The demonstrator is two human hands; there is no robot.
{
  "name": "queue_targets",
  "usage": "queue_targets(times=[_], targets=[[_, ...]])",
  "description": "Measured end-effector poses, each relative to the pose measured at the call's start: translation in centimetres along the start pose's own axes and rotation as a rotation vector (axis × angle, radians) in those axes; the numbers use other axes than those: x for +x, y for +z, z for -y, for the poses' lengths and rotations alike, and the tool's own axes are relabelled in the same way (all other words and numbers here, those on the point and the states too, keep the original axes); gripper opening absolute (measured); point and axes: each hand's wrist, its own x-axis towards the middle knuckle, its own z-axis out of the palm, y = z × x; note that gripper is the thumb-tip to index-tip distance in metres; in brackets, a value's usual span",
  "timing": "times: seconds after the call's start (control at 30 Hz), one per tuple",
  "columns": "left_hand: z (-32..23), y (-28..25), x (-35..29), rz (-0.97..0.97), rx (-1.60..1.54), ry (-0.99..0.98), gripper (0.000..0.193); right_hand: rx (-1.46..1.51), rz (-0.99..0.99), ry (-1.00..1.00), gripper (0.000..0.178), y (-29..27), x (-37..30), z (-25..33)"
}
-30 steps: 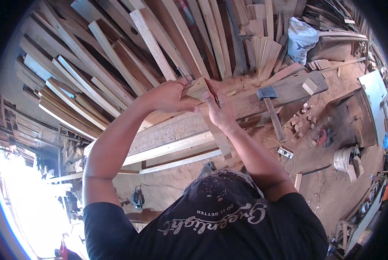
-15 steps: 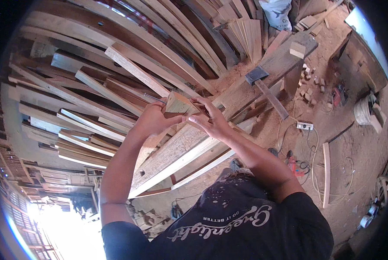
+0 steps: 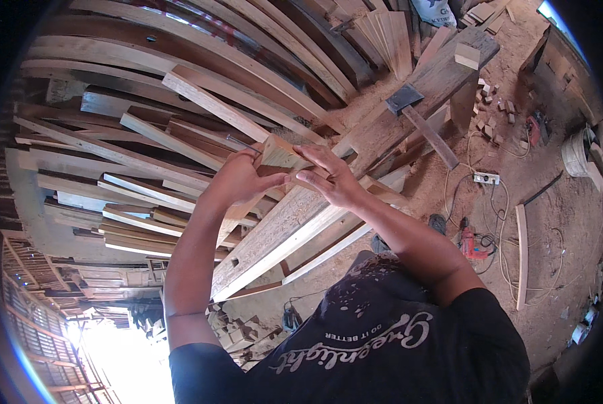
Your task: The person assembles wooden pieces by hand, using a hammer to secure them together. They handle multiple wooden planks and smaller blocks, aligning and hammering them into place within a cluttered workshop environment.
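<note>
My left hand (image 3: 235,180) and my right hand (image 3: 330,178) are closed round opposite sides of a pale wooden piece (image 3: 278,156), their thumbs nearly meeting at its near side. A thin metal rod with a small flat end (image 3: 242,143) sticks out beyond my left fingers; its other end is hidden, and I cannot make out its kind. Below my hands runs a thick timber beam (image 3: 274,232) with a small square hole near its close end. Farther along, a hammer with a dark square head (image 3: 404,99) and wooden handle lies across dark timber.
Many long boards (image 3: 160,158) are stacked at the left and far side. A small wood block (image 3: 467,56) sits at the timber's far end. On the dusty floor at right are a red power tool (image 3: 473,244), a socket strip (image 3: 486,178), cords, offcuts and a narrow wood strip (image 3: 521,256).
The view has shifted slightly, so the surroundings sit a little differently in the picture. Both hands keep their grip on the wooden piece, with the right fingers slightly rearranged.
</note>
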Motion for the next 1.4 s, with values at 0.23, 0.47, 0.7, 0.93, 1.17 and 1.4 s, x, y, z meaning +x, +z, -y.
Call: queue_targets(times=[0.23,0.47,0.7,0.93,1.17,1.4], targets=[[-0.3,0.1,-0.6,-0.027,-0.077,0.016,0.065,-0.047,0.033,0.055,0.058,-0.1,0.2,1.1],[0.3,-0.5,-3.4,-0.333,-0.064,-0.018,0.070,-0.184,-0.011,-0.089,0.054,-0.4,1.6,3.4],[4.0,3.6,-3.9,-0.624,-0.125,0.175,0.046,-0.662,0.232,-0.545,0.047,4.0,8.7,13.9],[5.7,5.2,-3.0,-0.728,-0.014,0.149,0.026,-0.772,0.379,-0.693,0.014,8.2,11.1,14.5],[8.4,3.0,-9.0,-0.471,-0.774,0.357,0.068,-0.615,0.376,-0.959,0.020,8.9,10.9,16.7],[5.3,8.3,-11.6,-0.666,-0.787,0.460,0.094,-0.511,0.362,-1.103,0.019,5.3,6.2,14.6]])
